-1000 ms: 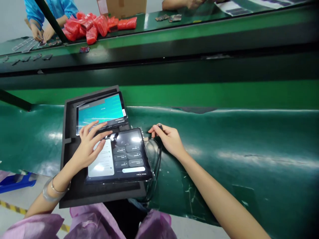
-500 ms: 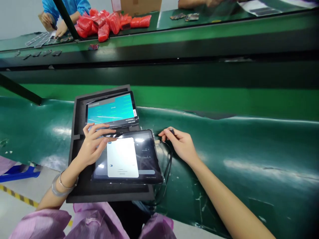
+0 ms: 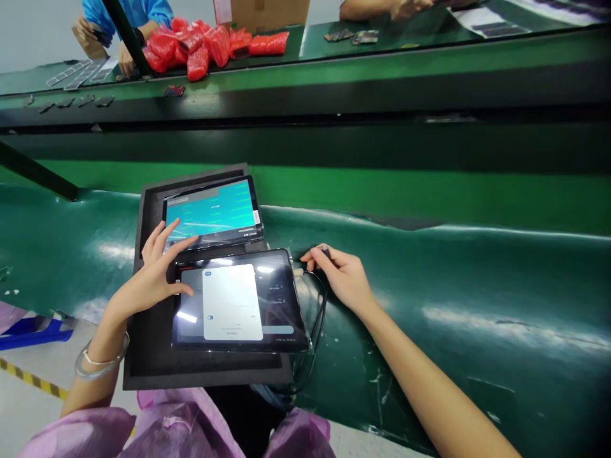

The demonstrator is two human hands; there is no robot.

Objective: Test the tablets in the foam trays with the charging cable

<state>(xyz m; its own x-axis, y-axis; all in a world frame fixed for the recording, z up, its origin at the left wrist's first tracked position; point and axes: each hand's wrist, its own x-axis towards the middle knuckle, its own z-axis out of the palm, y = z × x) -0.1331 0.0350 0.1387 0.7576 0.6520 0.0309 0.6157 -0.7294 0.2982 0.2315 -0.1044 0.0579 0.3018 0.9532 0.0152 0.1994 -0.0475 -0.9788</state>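
Two tablets lie in a black foam tray [image 3: 136,343]. The nearer tablet [image 3: 281,305] shows a white pop-up panel on a dark screen; the farther tablet [image 3: 210,207] has a turquoise screen. My left hand [image 3: 155,267] hovers over the left part of both tablets, fingers spread, holding nothing. My right hand [image 3: 346,273] is beside the nearer tablet's right edge, fingers pinched round a small black plug-like piece [image 3: 326,252], mostly hidden. Just below those fingers, a light-coloured connector [image 3: 298,272] with a black cable [image 3: 321,318] sits at the tablet's edge.
Behind the green bench [image 3: 429,273] runs a dark channel, then another bench with red wrapped packets [image 3: 191,44], a cardboard box [image 3: 267,14] and small flat parts. Two co-workers' hands are busy there. A dark post [image 3: 38,172] slants at the left.
My left hand has drawn back leftward from the white panel and spread its fingers. My right hand stays by the tablet's edge, still pinching the black piece.
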